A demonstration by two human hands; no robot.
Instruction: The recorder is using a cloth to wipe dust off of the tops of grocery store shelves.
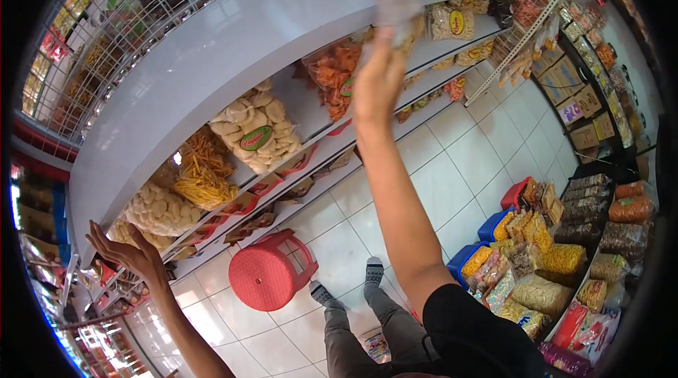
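My right hand (378,78) is raised at the front edge of the white top shelf (212,23), shut on a greyish cloth (396,4) that is blurred. My left hand (130,256) is at the shelf's left end with its fingers apart and holds nothing; whether it touches the edge I cannot tell. On the tier below lie clear bags of snacks: pale round crackers (257,126), yellow sticks (204,171), small pale pieces (161,211) and orange chips (336,76). Past my right hand sits another labelled bag of pale snacks (450,22).
A red plastic stool (262,272) stands on the tiled floor (328,240) before the shelves, near my feet. Blue baskets (495,225) and many snack bags crowd the right side. Cardboard boxes (569,81) are stacked further back. A white wire grid (132,23) rises behind the top shelf.
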